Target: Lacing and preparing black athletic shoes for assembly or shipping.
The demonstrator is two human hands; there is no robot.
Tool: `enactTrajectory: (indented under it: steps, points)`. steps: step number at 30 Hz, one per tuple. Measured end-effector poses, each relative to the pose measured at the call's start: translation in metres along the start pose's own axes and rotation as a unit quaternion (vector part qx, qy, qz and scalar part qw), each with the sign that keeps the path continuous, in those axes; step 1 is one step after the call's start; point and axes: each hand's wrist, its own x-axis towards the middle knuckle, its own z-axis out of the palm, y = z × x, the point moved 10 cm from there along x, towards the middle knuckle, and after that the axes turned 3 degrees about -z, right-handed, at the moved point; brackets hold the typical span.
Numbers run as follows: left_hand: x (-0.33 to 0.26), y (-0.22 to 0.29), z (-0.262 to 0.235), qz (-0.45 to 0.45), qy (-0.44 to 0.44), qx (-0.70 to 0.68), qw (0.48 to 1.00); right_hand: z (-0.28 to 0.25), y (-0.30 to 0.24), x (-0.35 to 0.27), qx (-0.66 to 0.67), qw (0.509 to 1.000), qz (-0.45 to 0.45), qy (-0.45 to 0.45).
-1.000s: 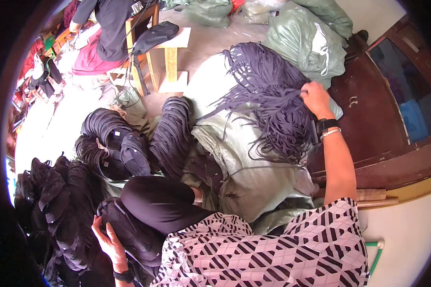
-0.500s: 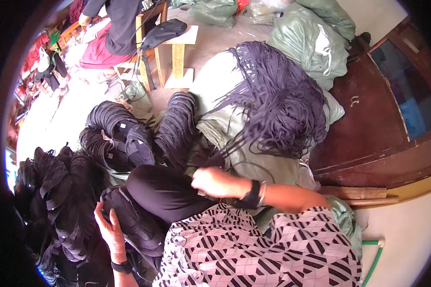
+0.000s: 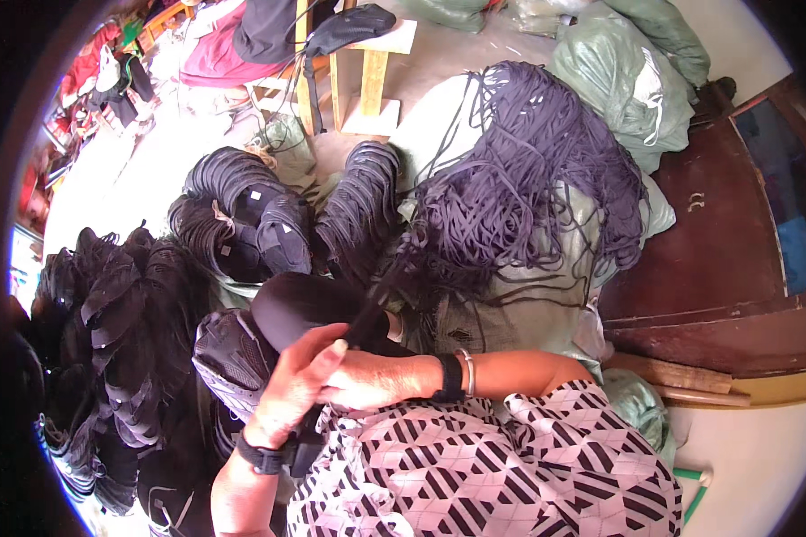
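Both hands have come together at the lap: right hand and left hand pinch a dark strap, fingers clamped, its length running up-right to the strap pile, beside the cap

Green sacks lie beside a brown wooden cabinet, with a wooden stool standing farther left.
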Motion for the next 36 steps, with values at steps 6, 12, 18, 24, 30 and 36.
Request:
enactTrajectory:
  steps: [6,12,18,24,30,36]
  points:
    - [0.003,-0.040,0.010,-0.106,0.006,-0.259,0.960,-0.073,0.016,-0.040,-0.058,0.985,0.035,-0.160]
    - [0.009,-0.020,0.020,-0.102,-0.040,-0.149,0.983,-0.204,0.141,-0.076,-0.661,0.718,0.190,-0.107]
    - [0.012,0.016,0.026,-0.048,-0.057,-0.097,0.993,-0.258,0.241,-0.125,-0.666,0.619,0.370,-0.191]
    - [-0.028,0.095,-0.030,0.099,0.070,-0.136,0.983,-0.409,-0.039,-0.172,-0.814,0.465,0.313,0.149]
    - [-0.043,0.094,-0.057,0.168,0.133,-0.183,0.960,-0.475,-0.107,-0.326,-0.764,0.321,0.462,0.316]
    - [-0.010,0.018,-0.002,0.018,0.022,0.089,0.996,-0.431,0.069,-0.366,-0.518,0.515,0.682,0.027]
